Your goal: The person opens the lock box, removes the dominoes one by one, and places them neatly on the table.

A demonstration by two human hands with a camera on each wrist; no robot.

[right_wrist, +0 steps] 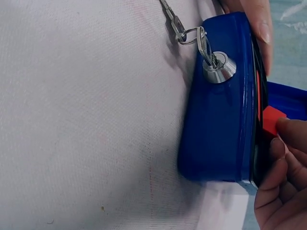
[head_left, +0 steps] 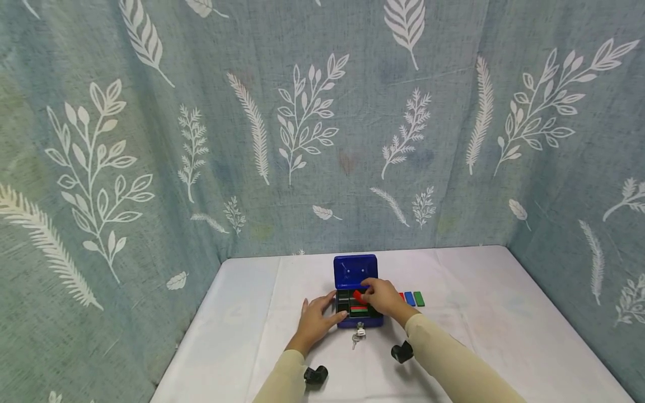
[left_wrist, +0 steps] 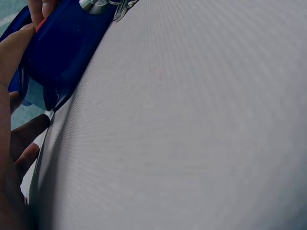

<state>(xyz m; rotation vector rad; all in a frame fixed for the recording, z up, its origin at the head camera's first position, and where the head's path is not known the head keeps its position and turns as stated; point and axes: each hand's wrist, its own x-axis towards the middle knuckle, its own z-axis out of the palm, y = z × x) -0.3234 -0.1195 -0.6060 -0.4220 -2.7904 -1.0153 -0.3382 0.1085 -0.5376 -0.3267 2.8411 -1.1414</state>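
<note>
A small blue cash box (head_left: 360,322) stands on the table with its lid (head_left: 355,271) raised. Inside lies a black compartment tray (head_left: 343,303) with red and green pieces in it. My right hand (head_left: 385,299) pinches a red block (right_wrist: 272,120) between thumb and fingers over the tray. Along the box's left side my left hand (head_left: 314,322) rests with its fingers spread, the thumb at the front rim. A key sits in the front lock (right_wrist: 219,67), and another key (head_left: 355,340) hangs from its ring.
Right of the box lie a red block (head_left: 402,296), partly behind the right hand, a blue block (head_left: 410,299) and a green block (head_left: 419,299). A white cloth (head_left: 242,336) covers the table. Leaf-patterned curtains (head_left: 327,184) enclose its back and sides.
</note>
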